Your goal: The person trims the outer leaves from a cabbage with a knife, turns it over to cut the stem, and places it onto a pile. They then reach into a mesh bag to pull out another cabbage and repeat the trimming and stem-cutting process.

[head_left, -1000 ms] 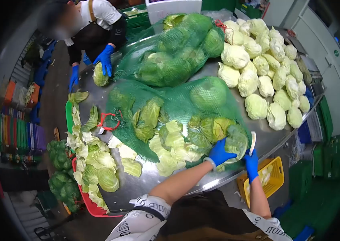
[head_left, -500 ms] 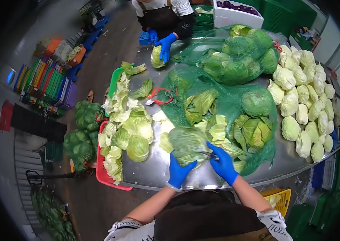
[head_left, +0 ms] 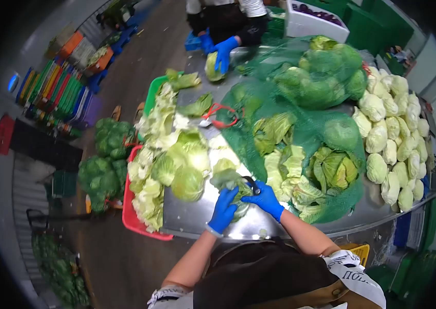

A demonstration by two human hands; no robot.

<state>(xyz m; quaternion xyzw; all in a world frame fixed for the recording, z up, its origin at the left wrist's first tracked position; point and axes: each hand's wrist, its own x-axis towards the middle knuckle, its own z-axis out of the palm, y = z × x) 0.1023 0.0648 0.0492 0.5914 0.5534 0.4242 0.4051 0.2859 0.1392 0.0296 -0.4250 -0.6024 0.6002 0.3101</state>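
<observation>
At the near edge of the metal table, my left hand [head_left: 223,211] in a blue glove is closed on the side of a cabbage [head_left: 228,179], blurred, with dark green outer leaves. My right hand [head_left: 265,199], also gloved in blue, grips a small dark-handled knife [head_left: 252,185] against the cabbage's right side; its blade is mostly hidden. Loose outer leaves [head_left: 308,194] lie to the right on a green net bag [head_left: 334,206]. Another leafy cabbage [head_left: 335,169] rests on that net. Left of my hands sits a pale green cabbage [head_left: 187,183] beside a pile of leaves.
A red crate [head_left: 131,216] full of trimmed leaves [head_left: 148,206] stands at the table's left edge, with a green crate [head_left: 152,98] behind. Peeled cabbages [head_left: 377,168] are heaped right. A netted sack of cabbages [head_left: 321,77] lies at the back. Opposite, a co-worker's gloved hand [head_left: 224,52] holds a cabbage.
My hands and the cabbage have shifted slightly, and the cabbage is turned, with more leaf showing between my hands. The whole view has swung a little, moving the table's contents within it.
</observation>
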